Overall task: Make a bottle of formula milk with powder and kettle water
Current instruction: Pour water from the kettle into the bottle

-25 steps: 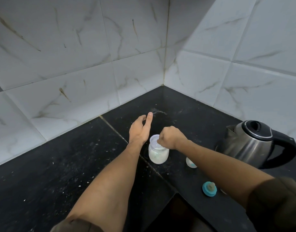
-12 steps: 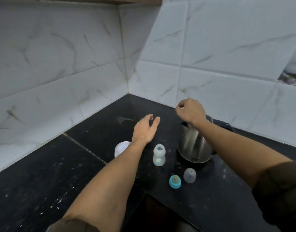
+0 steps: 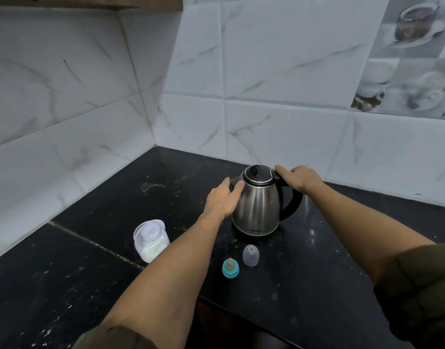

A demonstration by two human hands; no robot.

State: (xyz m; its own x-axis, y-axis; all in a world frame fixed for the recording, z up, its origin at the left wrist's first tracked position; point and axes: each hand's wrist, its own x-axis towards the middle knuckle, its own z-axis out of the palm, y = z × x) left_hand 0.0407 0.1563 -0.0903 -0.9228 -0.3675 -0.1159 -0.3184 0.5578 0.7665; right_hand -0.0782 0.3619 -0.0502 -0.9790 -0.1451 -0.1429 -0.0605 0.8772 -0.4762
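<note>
A steel kettle [image 3: 256, 207] with a black lid and handle stands on the black counter [image 3: 95, 202]. My right hand [image 3: 300, 178] lies over the top of its handle, fingers curled around it and reaching toward the lid. My left hand [image 3: 222, 200] is open, its fingertips against the kettle's left side by the spout. A clear powder jar [image 3: 150, 241] with white powder stands left of my left forearm. A teal nipple ring [image 3: 230, 268] and a clear dome cap [image 3: 250, 255] sit in front of the kettle. The bottle is hidden from view.
White marble-look tiled walls [image 3: 266, 71] meet in a corner behind the counter. White specks of powder are scattered over the counter's left part. The counter's front edge [image 3: 241, 316] steps inward below the nipple ring.
My right hand left the powder jar and went right to the kettle's handle. My left hand moved from beside the jar to the kettle's side. The view swung right.
</note>
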